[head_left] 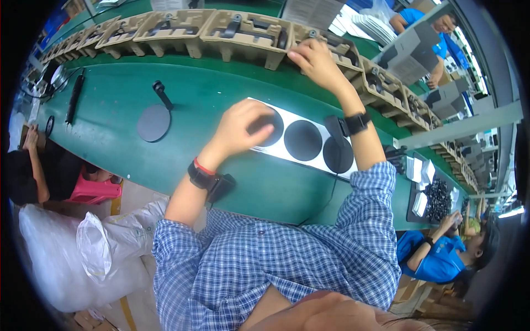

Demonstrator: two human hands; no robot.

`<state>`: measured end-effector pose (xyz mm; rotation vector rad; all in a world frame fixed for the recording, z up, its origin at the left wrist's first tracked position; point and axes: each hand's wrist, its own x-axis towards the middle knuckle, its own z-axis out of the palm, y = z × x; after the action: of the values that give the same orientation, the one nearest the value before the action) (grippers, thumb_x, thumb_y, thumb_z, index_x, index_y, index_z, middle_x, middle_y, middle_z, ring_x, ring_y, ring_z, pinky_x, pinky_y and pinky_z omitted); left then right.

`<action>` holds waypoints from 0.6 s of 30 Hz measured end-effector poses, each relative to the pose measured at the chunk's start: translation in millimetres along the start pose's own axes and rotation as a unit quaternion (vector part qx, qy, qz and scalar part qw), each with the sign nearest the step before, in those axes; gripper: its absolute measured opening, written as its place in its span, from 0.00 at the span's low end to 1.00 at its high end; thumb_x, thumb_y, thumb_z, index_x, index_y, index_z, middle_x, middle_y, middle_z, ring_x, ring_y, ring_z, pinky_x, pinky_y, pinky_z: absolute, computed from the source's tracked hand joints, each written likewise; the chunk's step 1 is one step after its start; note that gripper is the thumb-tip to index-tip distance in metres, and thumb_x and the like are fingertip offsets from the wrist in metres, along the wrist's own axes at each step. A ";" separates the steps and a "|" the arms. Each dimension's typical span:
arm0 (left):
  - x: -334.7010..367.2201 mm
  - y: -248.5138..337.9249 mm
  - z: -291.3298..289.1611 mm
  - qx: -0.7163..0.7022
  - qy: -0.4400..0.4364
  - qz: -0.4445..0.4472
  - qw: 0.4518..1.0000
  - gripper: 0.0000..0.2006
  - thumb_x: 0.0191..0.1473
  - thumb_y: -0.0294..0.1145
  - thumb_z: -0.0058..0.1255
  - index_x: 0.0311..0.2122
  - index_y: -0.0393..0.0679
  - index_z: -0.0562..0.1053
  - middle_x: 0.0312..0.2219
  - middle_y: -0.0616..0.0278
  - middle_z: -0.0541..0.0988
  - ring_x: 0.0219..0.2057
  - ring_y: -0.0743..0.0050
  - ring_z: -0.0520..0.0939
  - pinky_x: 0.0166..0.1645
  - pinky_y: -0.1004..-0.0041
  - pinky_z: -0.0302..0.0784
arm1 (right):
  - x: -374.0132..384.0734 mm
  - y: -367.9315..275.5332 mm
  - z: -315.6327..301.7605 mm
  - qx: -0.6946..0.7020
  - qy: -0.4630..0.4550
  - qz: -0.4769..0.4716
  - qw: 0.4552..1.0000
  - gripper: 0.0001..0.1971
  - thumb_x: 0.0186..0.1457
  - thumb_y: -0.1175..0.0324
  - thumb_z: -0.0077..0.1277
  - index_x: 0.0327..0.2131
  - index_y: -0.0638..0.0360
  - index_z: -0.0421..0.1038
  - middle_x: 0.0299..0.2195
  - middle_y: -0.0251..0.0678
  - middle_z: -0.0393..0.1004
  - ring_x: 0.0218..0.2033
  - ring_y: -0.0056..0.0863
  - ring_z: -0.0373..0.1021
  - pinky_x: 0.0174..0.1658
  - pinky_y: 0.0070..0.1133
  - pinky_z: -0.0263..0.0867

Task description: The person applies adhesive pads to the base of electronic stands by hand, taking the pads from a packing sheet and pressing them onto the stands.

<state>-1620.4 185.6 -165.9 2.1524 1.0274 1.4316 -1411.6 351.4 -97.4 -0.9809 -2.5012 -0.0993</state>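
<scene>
Discs [303,141] lie on a sheet [284,151] on the table [121,94], before a row of trays [251,45]

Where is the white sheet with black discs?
In the head view, the white sheet lies on the green table just right of centre, the left hand at its left end and brown trays beyond it.

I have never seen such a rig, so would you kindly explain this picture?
No robot appears: a person in a blue checked shirt works bare-handed, seen from a wide fisheye camera on their head. On the green tabletop lie a flat white strip carrying three round black discs and, farther left, a round dark-grey disc with a black arm. The blurred left hand is over the strip's leftmost disc; the right hand is at a row of brown moulded trays. Whether either hand grips anything is unclear.
</scene>
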 end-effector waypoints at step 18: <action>-19.6 -0.4 32.0 0.115 -0.233 0.110 0.959 0.18 0.49 0.43 0.55 0.46 0.56 0.76 0.54 0.60 0.70 0.58 0.62 0.67 0.61 0.64 0.61 | -165.5 -43.1 -93.6 0.103 -0.156 0.018 0.982 0.15 0.38 0.57 0.65 0.27 0.53 0.72 0.30 0.32 0.67 0.41 0.33 0.61 0.50 0.30 0.52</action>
<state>-1596.1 174.5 -192.3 2.6672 0.8260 0.8391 -1297.5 194.2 -81.0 -1.0181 -2.7026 0.3441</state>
